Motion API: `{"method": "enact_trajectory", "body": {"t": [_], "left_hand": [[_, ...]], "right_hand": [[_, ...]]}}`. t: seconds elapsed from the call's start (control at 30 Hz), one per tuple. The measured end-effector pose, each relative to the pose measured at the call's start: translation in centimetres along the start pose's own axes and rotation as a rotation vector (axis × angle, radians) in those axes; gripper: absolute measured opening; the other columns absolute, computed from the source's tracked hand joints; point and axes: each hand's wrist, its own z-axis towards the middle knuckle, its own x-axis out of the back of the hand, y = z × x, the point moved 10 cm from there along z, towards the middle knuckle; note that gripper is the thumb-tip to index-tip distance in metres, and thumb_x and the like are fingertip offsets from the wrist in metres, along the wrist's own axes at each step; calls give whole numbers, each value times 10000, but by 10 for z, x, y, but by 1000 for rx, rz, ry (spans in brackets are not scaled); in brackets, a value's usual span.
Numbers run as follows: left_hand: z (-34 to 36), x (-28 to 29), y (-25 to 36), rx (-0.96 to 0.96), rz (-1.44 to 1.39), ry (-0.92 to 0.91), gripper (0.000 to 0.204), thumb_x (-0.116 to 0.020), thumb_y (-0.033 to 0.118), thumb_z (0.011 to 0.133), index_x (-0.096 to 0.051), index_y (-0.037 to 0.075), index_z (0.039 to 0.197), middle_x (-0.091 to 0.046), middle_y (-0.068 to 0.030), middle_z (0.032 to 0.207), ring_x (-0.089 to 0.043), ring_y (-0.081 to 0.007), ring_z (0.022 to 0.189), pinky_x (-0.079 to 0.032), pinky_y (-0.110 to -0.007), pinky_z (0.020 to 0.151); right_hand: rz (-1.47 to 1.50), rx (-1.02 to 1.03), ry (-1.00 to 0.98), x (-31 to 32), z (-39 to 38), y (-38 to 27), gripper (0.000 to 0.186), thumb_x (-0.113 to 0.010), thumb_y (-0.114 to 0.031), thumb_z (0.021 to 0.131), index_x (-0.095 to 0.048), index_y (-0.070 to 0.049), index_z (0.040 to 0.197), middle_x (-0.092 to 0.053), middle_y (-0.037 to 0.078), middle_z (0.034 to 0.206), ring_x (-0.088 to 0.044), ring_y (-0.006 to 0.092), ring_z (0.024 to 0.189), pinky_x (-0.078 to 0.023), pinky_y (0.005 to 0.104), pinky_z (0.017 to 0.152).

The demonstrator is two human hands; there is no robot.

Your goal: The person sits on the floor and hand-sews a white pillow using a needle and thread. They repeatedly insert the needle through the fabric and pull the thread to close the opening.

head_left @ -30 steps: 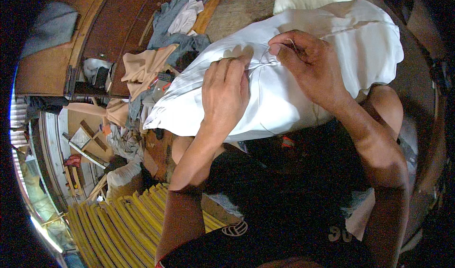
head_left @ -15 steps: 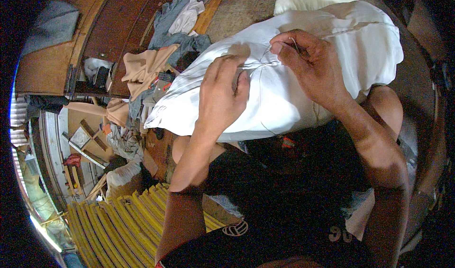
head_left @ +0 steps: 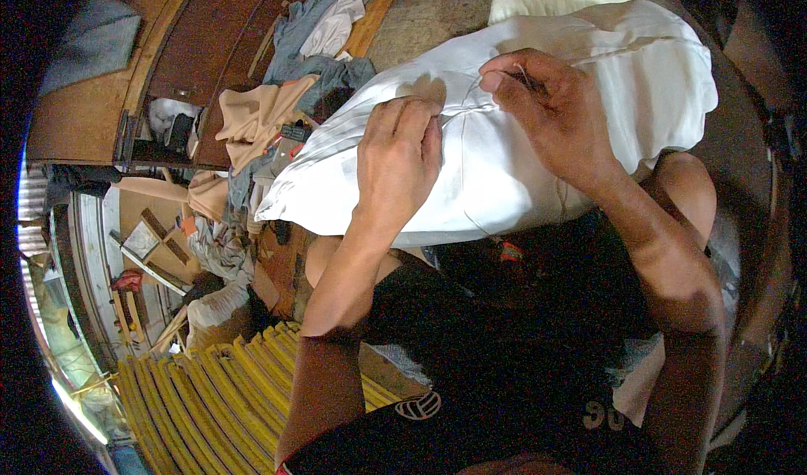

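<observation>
Pinched tighter than moments earlier, the left hand (head_left: 392, 162) gripped a white cushion (head_left: 496, 176) across the knees (head_left: 688, 191); the right hand (head_left: 556, 120), closed on apparent thread (head_left: 523, 74), partly blocked the cushion. Peach cloth (head_left: 259, 120) lay left.

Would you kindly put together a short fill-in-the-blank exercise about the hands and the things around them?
1. The plump cushion lying across the lap is coloured ____.
2. The right hand pinches a thin strand between its forefinger and ____.
3. The hand nearer the peach cloth is the ____ one.
4. The ridged surface at the picture's lower left is coloured ____.

Missing words: white; thumb; left; yellow.
</observation>
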Motion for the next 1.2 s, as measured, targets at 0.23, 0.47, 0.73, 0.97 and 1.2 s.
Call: {"method": "enact_trajectory", "body": {"t": [0.23,0.47,0.73,0.97,1.2], "left_hand": [[0,9,8,-66,37,73,174,-761,20,789,-725,41,959,-651,-111,938,-612,-307,875,-522,-405,758],[-1,12,7,-43,5,84,160,-761,23,791,-727,42,946,-646,-116,942,-609,-310,885,-517,-407,775],[-2,13,8,-67,13,99,144,-764,25,791,-727,40,929,-636,-104,926,-597,-296,861,-515,-403,745],[-2,15,7,-71,16,106,134,-767,34,798,-727,38,926,-646,-104,929,-607,-296,866,-522,-398,750],[-5,12,2,-37,-23,91,132,-770,45,804,-737,47,932,-673,-130,923,-639,-313,873,-519,-404,787]], "right_hand": [[-47,56,-47,-9,-1,-22,246,-630,-260,971,-720,-39,1030,-729,158,930,-712,314,817,-551,404,728],[-86,76,-21,-13,-2,-15,225,-647,-241,958,-721,-35,1009,-725,157,911,-700,318,782,-544,409,703],[-119,82,-28,-15,-2,-17,226,-643,-245,961,-723,-37,995,-723,164,899,-694,332,777,-539,415,702],[-92,72,-97,-21,-3,-15,189,-632,-162,1006,-696,6,1062,-720,74,879,-651,112,807,-526,270,738],[68,-117,-172,-28,3,12,276,-598,-227,1026,-684,31,1071,-729,70,921,-668,126,840,-548,272,790]]}}
